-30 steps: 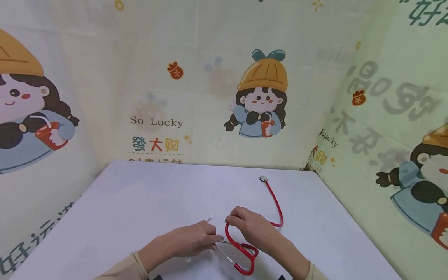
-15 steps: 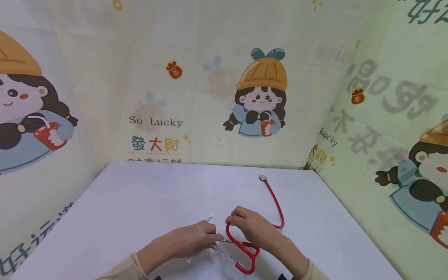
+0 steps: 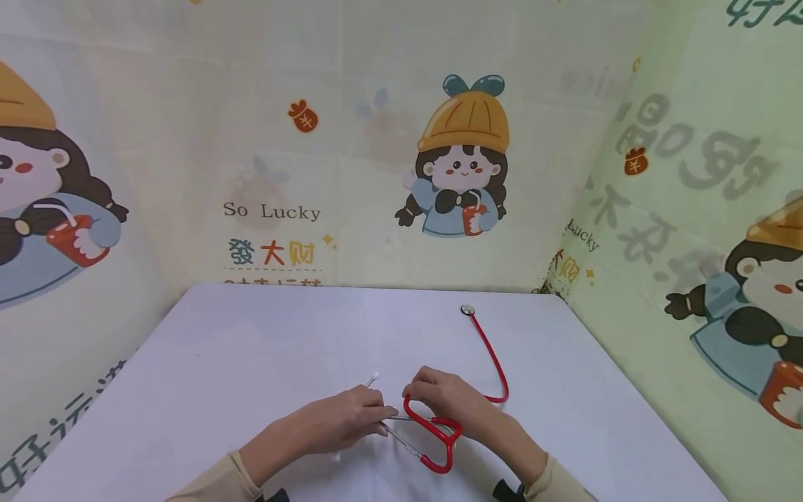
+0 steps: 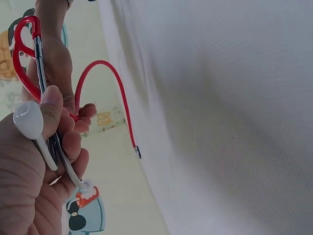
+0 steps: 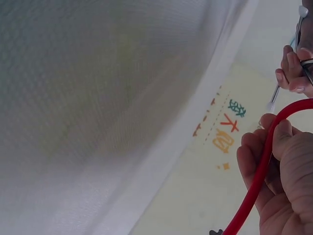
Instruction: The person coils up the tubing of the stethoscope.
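A stethoscope with red tubing point(image 3: 495, 357) is held between my two hands over the white table. My left hand point(image 3: 345, 420) grips its two metal ear tubes point(image 4: 40, 63); white eartips point(image 4: 28, 120) stick out past the fingers. To the right, my right hand point(image 3: 448, 397) pinches the red tube between thumb and fingers, as the right wrist view shows at the tube point(image 5: 264, 161). The Y-shaped joint point(image 3: 450, 439) hangs between the hands, on the near side. Farther back, the round chestpiece point(image 3: 467, 310) lies on the table, its tube curving back toward my right hand.
The white tabletop point(image 3: 270, 341) spreads around both hands. Behind it stands a printed cloth backdrop point(image 3: 370, 258) with cartoon figures, and similar cloth walls point(image 3: 633, 279) rise at the left and right edges.
Both hands keep their holds on the stethoscope and barely move. The Y-shaped joint sits slightly higher in the head view, where the whole scene has shifted a little up and left.
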A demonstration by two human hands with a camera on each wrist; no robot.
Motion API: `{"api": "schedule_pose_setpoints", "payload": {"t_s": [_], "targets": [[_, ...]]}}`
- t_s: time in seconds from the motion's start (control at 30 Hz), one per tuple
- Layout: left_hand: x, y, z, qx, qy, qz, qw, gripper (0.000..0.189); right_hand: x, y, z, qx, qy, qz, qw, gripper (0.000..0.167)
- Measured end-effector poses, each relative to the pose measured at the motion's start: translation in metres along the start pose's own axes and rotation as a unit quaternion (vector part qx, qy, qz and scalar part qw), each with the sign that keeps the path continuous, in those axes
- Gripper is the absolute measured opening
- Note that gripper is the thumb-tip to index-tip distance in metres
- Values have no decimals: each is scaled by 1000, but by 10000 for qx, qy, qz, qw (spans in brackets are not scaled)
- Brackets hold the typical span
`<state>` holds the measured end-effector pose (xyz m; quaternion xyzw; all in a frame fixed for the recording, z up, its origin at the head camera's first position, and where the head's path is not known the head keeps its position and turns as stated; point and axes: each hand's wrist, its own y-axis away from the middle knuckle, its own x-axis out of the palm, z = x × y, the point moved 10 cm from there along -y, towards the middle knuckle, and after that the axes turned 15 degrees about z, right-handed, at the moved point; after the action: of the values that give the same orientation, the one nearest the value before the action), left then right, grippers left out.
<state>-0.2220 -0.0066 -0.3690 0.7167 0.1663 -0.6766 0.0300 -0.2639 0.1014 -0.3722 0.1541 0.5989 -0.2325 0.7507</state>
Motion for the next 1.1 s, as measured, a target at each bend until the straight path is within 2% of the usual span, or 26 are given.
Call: {"api": "schedule_pose_setpoints", "payload": {"t_s": [0.13, 0.23, 0.33, 0.43, 0.57, 0.7, 0.8, 0.9, 1.0, 1.1], "targets": [[0, 0, 0, 6, 198, -109, 9997, 31, 7, 2, -6, 185, -435, 272, 9985, 37], [2, -2, 4, -152, 545, -48, 9984, 30, 11, 3, -10, 323, -688, 413, 9963, 41], [3, -5, 9, -379, 871, 83, 9954, 31, 13, 5, -14, 442, -862, 454, 9943, 47], [1, -7, 10, -476, 926, 87, 9945, 33, 13, 7, -17, 501, -955, 387, 9934, 52], [-5, -8, 9, -487, 769, -175, 9957, 32, 10, 12, -17, 483, -983, 111, 9939, 47], [-11, -8, 15, -690, 899, -589, 9918, 30, 10, 13, -18, 682, -1052, -45, 9921, 45], [-12, -7, 20, -877, 1105, -779, 9869, 30, 11, 13, -19, 966, -879, -9, 9914, 49], [-10, -8, 24, -1078, 1179, -777, 9841, 30, 11, 11, -17, 1070, -417, 18, 9934, 50], [-8, -9, 28, -1353, 1210, -684, 9810, 31, 11, 11, -11, 925, -51, -80, 9957, 48], [-6, -9, 30, -1592, 1212, -603, 9779, 32, 11, 13, -6, 783, -1, -285, 9965, 47]]}}
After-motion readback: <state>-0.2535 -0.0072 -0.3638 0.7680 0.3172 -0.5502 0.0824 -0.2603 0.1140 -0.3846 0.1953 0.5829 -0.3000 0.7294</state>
